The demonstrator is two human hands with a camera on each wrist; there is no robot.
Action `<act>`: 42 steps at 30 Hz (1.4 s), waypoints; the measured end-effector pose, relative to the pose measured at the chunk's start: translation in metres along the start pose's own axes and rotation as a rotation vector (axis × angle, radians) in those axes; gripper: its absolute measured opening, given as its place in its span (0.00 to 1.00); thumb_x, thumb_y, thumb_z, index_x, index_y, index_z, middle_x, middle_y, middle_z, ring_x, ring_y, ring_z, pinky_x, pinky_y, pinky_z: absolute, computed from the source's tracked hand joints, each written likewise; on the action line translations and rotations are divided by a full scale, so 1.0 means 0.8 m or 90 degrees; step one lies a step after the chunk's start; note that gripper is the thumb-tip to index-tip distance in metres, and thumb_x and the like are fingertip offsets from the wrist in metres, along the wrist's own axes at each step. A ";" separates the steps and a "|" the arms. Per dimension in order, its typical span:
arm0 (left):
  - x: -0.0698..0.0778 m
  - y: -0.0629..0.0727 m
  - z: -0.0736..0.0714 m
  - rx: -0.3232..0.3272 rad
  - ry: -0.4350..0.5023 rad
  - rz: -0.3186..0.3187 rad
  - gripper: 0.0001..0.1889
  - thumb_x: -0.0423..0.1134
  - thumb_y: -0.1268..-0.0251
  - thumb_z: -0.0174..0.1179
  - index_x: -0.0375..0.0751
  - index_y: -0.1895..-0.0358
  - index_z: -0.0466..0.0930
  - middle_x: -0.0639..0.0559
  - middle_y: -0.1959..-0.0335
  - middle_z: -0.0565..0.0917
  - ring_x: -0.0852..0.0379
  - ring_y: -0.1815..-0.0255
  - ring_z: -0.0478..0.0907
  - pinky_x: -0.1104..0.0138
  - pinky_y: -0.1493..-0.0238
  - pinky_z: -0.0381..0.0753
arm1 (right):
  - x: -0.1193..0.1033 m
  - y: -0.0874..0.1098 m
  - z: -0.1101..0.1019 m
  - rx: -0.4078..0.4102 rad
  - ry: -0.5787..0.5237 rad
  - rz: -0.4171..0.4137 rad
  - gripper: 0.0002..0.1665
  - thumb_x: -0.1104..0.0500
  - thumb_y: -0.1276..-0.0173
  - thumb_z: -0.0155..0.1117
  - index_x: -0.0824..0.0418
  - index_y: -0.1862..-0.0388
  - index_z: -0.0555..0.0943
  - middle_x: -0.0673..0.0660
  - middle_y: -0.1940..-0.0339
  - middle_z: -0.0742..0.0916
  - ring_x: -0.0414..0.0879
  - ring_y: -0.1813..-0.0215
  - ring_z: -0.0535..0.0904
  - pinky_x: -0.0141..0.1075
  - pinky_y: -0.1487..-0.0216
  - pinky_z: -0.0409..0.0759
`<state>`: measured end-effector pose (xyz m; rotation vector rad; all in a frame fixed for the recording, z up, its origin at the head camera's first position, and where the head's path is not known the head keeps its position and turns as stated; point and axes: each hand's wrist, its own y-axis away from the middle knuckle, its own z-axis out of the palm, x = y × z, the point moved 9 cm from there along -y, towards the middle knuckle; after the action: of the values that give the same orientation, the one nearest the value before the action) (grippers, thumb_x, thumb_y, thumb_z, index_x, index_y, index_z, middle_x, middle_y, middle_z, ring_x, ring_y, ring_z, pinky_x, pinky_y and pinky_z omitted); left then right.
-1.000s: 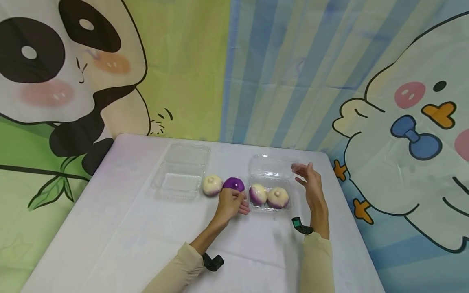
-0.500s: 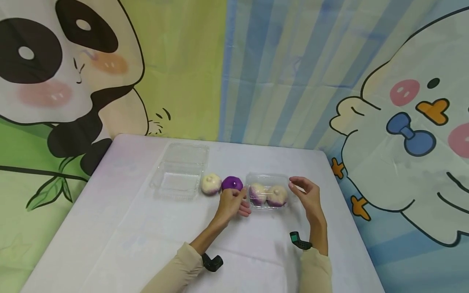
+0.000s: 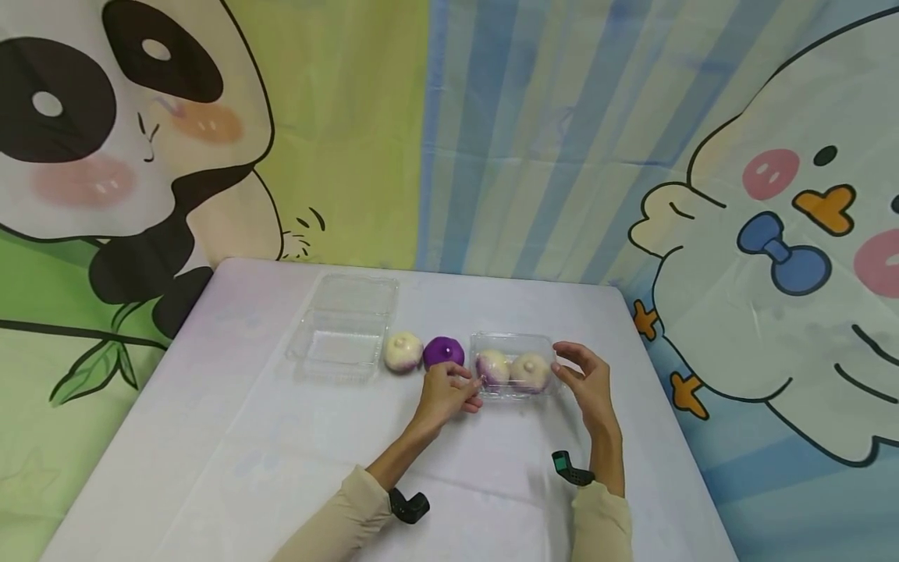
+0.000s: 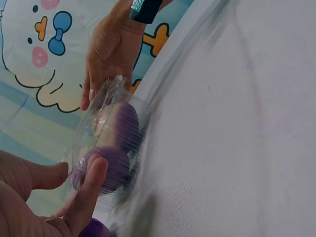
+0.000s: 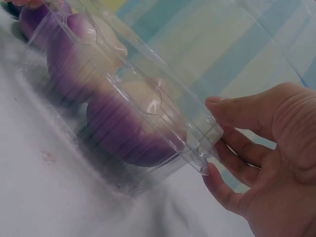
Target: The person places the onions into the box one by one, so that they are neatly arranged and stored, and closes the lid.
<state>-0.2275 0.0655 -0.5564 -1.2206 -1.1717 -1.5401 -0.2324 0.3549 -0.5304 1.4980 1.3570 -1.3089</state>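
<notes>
A person's two bare hands flank a clear lidded container (image 3: 513,343), just right of centre in the head view, on a white tabletop (image 3: 239,468). The right hand (image 3: 590,378) pinches the container's right end: in the right wrist view its thumb lies on the lid's edge and its fingers curl in under the rim. The left hand (image 3: 444,394) has thumb and forefinger apart, reaching the opposite end; I see the thumb tip meet the edge but can't make out a firm grip.

The left forearm slants up to the right from the bottom edge, beige sleeve (image 3: 337,515) pushed back; the right forearm stands nearly upright, its hand bent towards the container.

Under the lid, side by side, sit two cream-and-purple vegetables (image 3: 531,373). Just behind the left hand, near centre, is a deep purple vegetable (image 3: 443,353), with a cream one (image 3: 403,353) beside it. Left of those, a second clear container (image 3: 344,347) lies with its lid folded back.
</notes>
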 end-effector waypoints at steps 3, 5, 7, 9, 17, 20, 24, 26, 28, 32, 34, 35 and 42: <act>0.000 0.000 0.001 0.005 -0.002 0.001 0.13 0.23 0.29 0.67 0.20 0.46 0.78 0.23 0.65 0.90 0.42 0.72 0.93 0.55 0.66 0.96 | 0.000 0.001 -0.002 0.007 -0.003 -0.003 0.24 0.70 0.26 0.73 0.70 0.33 0.82 0.71 0.31 0.84 0.55 0.30 0.80 0.20 0.39 0.83; 0.000 0.001 0.002 0.011 -0.007 0.000 0.14 0.22 0.30 0.68 0.20 0.46 0.78 0.24 0.65 0.90 0.42 0.72 0.93 0.56 0.67 0.95 | 0.000 0.001 -0.003 0.012 -0.003 -0.006 0.25 0.71 0.27 0.73 0.70 0.32 0.82 0.71 0.31 0.85 0.55 0.30 0.81 0.20 0.40 0.83; 0.000 0.002 0.003 0.015 -0.010 -0.001 0.15 0.22 0.31 0.68 0.20 0.45 0.78 0.24 0.64 0.90 0.41 0.71 0.94 0.57 0.67 0.95 | 0.000 0.003 -0.004 0.022 -0.003 -0.007 0.26 0.70 0.27 0.74 0.69 0.32 0.81 0.70 0.31 0.85 0.53 0.31 0.81 0.20 0.40 0.83; 0.002 0.003 0.002 0.018 -0.008 0.001 0.15 0.21 0.32 0.68 0.19 0.45 0.78 0.23 0.64 0.90 0.39 0.70 0.94 0.57 0.66 0.96 | 0.000 0.005 -0.007 0.044 0.002 -0.005 0.24 0.66 0.24 0.73 0.67 0.32 0.82 0.69 0.31 0.85 0.49 0.33 0.82 0.20 0.40 0.83; 0.001 0.004 -0.004 0.025 -0.005 0.010 0.15 0.20 0.35 0.69 0.21 0.47 0.79 0.27 0.67 0.91 0.47 0.74 0.93 0.60 0.69 0.95 | 0.013 0.027 -0.021 0.132 0.120 0.113 0.30 0.40 0.12 0.55 0.64 0.35 0.85 0.67 0.40 0.91 0.39 0.52 0.86 0.26 0.54 0.84; 0.000 0.002 -0.003 0.026 -0.003 0.003 0.15 0.19 0.35 0.68 0.21 0.47 0.79 0.28 0.68 0.91 0.50 0.75 0.92 0.62 0.69 0.95 | 0.019 0.038 -0.018 0.077 0.170 0.165 0.40 0.33 0.12 0.49 0.68 0.40 0.87 0.67 0.50 0.93 0.43 0.60 0.86 0.32 0.61 0.84; 0.001 0.001 -0.002 0.027 0.004 -0.002 0.15 0.20 0.35 0.68 0.21 0.46 0.78 0.28 0.67 0.91 0.53 0.75 0.91 0.62 0.69 0.95 | 0.025 0.047 -0.010 0.029 0.163 0.180 0.42 0.33 0.13 0.50 0.72 0.49 0.87 0.62 0.64 0.94 0.47 0.67 0.85 0.36 0.67 0.82; 0.000 0.002 -0.001 0.028 0.007 -0.004 0.16 0.20 0.34 0.68 0.21 0.46 0.79 0.28 0.67 0.91 0.53 0.75 0.91 0.62 0.68 0.95 | 0.028 0.052 -0.009 0.030 0.150 0.184 0.38 0.37 0.12 0.54 0.73 0.52 0.87 0.59 0.68 0.93 0.46 0.69 0.85 0.35 0.68 0.82; -0.001 0.004 0.000 0.027 0.009 -0.006 0.16 0.20 0.34 0.69 0.21 0.46 0.79 0.28 0.67 0.91 0.53 0.75 0.91 0.61 0.67 0.95 | 0.032 0.057 -0.010 0.042 0.129 0.189 0.32 0.42 0.12 0.58 0.73 0.54 0.86 0.57 0.71 0.91 0.45 0.70 0.84 0.34 0.69 0.82; -0.007 0.007 0.001 0.025 0.005 -0.016 0.16 0.20 0.34 0.69 0.22 0.45 0.79 0.30 0.67 0.91 0.51 0.74 0.92 0.61 0.67 0.95 | 0.038 0.067 -0.011 0.048 0.098 0.207 0.27 0.48 0.12 0.60 0.74 0.54 0.85 0.56 0.71 0.89 0.42 0.70 0.82 0.31 0.69 0.81; -0.008 0.007 0.001 0.025 0.006 -0.016 0.16 0.20 0.33 0.69 0.21 0.45 0.79 0.29 0.66 0.91 0.50 0.73 0.92 0.61 0.67 0.95 | 0.040 0.069 -0.010 0.048 0.087 0.212 0.25 0.50 0.12 0.59 0.74 0.54 0.85 0.55 0.70 0.89 0.42 0.70 0.82 0.31 0.69 0.80; -0.009 0.007 0.001 0.026 0.007 -0.016 0.16 0.21 0.33 0.69 0.21 0.45 0.79 0.28 0.66 0.91 0.49 0.73 0.92 0.61 0.67 0.95 | 0.041 0.070 -0.010 0.049 0.083 0.214 0.25 0.50 0.12 0.59 0.74 0.53 0.85 0.55 0.70 0.89 0.42 0.70 0.82 0.31 0.69 0.80; -0.012 0.004 0.006 0.021 0.037 -0.030 0.09 0.21 0.31 0.68 0.19 0.53 0.81 0.22 0.63 0.90 0.49 0.73 0.93 0.60 0.67 0.95 | 0.042 0.072 -0.008 0.085 0.027 0.215 0.21 0.55 0.12 0.59 0.75 0.56 0.82 0.51 0.76 0.88 0.39 0.74 0.81 0.28 0.74 0.79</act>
<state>-0.2215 0.0698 -0.5645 -1.1259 -1.1913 -1.5743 -0.1771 0.3584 -0.5683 1.7646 1.0007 -1.1730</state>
